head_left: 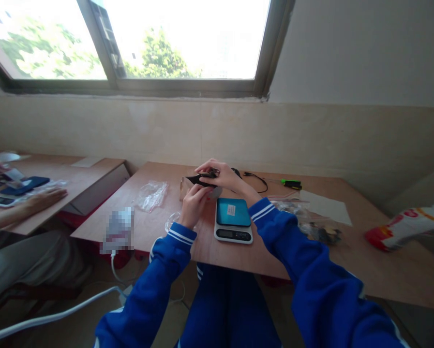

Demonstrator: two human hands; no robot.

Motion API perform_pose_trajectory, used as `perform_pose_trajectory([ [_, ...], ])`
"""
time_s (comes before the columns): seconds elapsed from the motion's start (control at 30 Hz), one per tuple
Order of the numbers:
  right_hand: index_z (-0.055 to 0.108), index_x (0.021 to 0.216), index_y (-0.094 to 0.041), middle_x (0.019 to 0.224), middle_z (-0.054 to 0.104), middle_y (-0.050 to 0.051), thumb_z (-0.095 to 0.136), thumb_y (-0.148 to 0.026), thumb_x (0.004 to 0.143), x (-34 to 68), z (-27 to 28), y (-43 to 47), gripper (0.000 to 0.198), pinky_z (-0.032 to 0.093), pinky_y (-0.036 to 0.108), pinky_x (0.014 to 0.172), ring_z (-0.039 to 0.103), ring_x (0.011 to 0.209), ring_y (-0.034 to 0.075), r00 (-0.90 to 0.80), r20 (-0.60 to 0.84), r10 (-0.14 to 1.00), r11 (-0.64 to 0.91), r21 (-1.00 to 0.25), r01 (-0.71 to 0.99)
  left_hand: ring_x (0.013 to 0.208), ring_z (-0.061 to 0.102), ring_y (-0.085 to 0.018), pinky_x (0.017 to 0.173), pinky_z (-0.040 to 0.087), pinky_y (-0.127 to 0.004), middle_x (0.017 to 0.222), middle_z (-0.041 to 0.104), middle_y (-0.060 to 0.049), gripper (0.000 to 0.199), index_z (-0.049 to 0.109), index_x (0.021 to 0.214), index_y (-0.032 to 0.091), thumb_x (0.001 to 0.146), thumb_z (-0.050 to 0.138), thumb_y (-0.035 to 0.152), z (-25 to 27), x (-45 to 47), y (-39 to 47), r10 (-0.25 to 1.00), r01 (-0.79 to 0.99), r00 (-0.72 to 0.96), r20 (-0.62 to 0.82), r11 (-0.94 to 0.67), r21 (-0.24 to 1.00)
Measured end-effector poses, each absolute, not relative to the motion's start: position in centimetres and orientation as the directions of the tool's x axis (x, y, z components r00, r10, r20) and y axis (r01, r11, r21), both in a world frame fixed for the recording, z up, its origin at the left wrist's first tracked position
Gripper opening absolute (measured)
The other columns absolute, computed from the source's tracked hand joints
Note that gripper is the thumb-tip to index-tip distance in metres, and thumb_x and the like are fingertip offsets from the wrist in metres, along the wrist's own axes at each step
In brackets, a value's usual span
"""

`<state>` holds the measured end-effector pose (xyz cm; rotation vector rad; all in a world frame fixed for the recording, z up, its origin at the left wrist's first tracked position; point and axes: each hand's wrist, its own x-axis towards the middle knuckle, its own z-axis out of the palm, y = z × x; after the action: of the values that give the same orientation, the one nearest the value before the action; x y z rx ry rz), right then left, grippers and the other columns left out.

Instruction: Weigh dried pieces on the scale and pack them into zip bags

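My two hands meet over the table behind a kitchen scale (233, 234), which has a blue platform with a small white label on it. My right hand (222, 175) reaches in from the right with bent fingers closed around a black item (205, 181), whose kind I cannot make out. From below, my left hand (193, 205) pinches at the lower edge of the same black item. A brown cardboard piece (184, 188), perhaps a small box, stands just left of the fingers and is partly hidden by them.
Clear plastic bags (150, 195) lie left; filled bags (318, 229) and white paper (325, 207) lie right. A black cable (258, 180) and a green-and-black tool (291, 183) are at the back. A red-and-white bag (401, 227) stands far right. A co-worker's hand (48, 199) rests on the left table.
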<state>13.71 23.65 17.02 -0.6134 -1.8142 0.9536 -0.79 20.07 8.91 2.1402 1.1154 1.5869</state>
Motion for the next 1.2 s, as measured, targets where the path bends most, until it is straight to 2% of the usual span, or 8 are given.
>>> perform_pose_trajectory([
  [0.2,0.072,0.085,-0.018,0.086,0.065,-0.002,0.078,-0.002,0.055,13.8,17.7,24.3,0.035,0.048,0.02,0.076,0.058,0.082,0.012,-0.393,0.426,0.815,0.406,-0.903,-0.137,0.082,0.058,-0.016,0.077,0.046,-0.027,0.087,0.062,-0.003,0.017,0.071,0.088,0.024,0.087,0.054,0.026,10.2,-0.4,20.9,0.684,0.439,0.088,0.724,-0.679,0.588],
  [0.4,0.07,0.092,-0.018,0.089,0.066,0.001,0.068,-0.025,0.075,14.1,18.1,25.1,0.019,0.052,0.025,0.075,0.06,0.084,0.014,-0.401,0.423,0.812,0.398,-0.905,-0.149,0.077,0.058,-0.013,0.073,0.047,-0.024,0.091,0.06,-0.003,0.017,0.068,0.094,0.022,0.088,0.053,0.026,11.1,-0.7,21.2,0.699,0.467,0.086,0.71,-0.658,0.591],
  [0.6,0.065,0.082,-0.022,0.078,0.062,-0.003,0.051,-0.023,0.081,13.4,15.5,23.7,0.014,0.047,0.019,0.062,0.055,0.066,0.009,0.086,0.541,0.837,0.532,-0.766,-0.36,0.08,0.058,-0.012,0.076,0.05,-0.026,0.104,0.057,-0.007,0.025,0.063,0.106,0.017,0.086,0.049,0.017,12.7,-2.5,24.1,0.716,0.515,0.108,0.69,-0.633,0.577],
  [0.67,0.063,0.076,-0.023,0.068,0.057,-0.005,0.049,-0.019,0.08,12.6,13.1,22.1,0.015,0.042,0.019,0.057,0.049,0.057,0.008,0.133,0.506,0.852,0.522,-0.801,-0.294,0.075,0.057,-0.01,0.071,0.051,-0.024,0.119,0.052,-0.01,0.032,0.06,0.115,0.017,0.085,0.049,0.018,13.2,-3.5,24.5,0.729,0.496,0.147,0.669,-0.639,0.588],
  [0.8,0.066,0.071,-0.022,0.073,0.061,-0.002,0.056,-0.007,0.073,10.6,7.1,19.0,0.018,0.043,0.025,0.073,0.053,0.069,0.013,-0.152,0.373,0.915,0.382,-0.924,0.031,0.078,0.058,-0.012,0.07,0.051,-0.026,0.125,0.049,-0.011,0.035,0.057,0.118,0.02,0.085,0.048,0.022,12.4,-6.1,23.4,0.754,0.539,0.015,0.657,-0.56,0.629],
  [0.97,0.068,0.074,-0.019,0.08,0.058,0.004,0.054,-0.002,0.076,8.4,2.3,17.6,0.022,0.041,0.035,0.086,0.053,0.081,0.018,-0.305,0.26,0.916,0.368,-0.846,0.385,0.103,0.056,-0.028,0.087,0.045,-0.043,0.099,0.059,-0.013,0.02,0.06,0.093,0.017,0.076,0.055,0.026,5.5,-10.1,20.1,0.882,0.568,-0.389,0.265,0.003,0.823],
  [1.1,0.066,0.092,-0.016,0.093,0.057,0.008,0.05,-0.008,0.084,7.0,1.3,17.4,0.019,0.041,0.038,0.092,0.052,0.093,0.021,-0.425,0.236,0.874,0.448,-0.729,0.517,0.075,0.062,-0.03,0.068,0.046,-0.039,0.056,0.055,-0.006,0.02,0.054,0.062,0.02,0.069,0.062,0.037,0.6,-11.4,18.4,0.947,0.533,-0.319,0.026,0.157,0.831],
  [1.2,0.061,0.102,-0.013,0.105,0.056,0.012,0.048,-0.013,0.087,6.4,0.8,17.1,0.02,0.041,0.04,0.095,0.053,0.101,0.023,-0.458,0.228,0.859,0.469,-0.708,0.527,0.057,0.059,-0.024,0.057,0.043,-0.032,0.049,0.053,-0.003,0.03,0.051,0.057,0.02,0.07,0.059,0.046,-0.3,-11.0,18.1,0.97,0.498,-0.237,-0.052,0.167,0.851],
])
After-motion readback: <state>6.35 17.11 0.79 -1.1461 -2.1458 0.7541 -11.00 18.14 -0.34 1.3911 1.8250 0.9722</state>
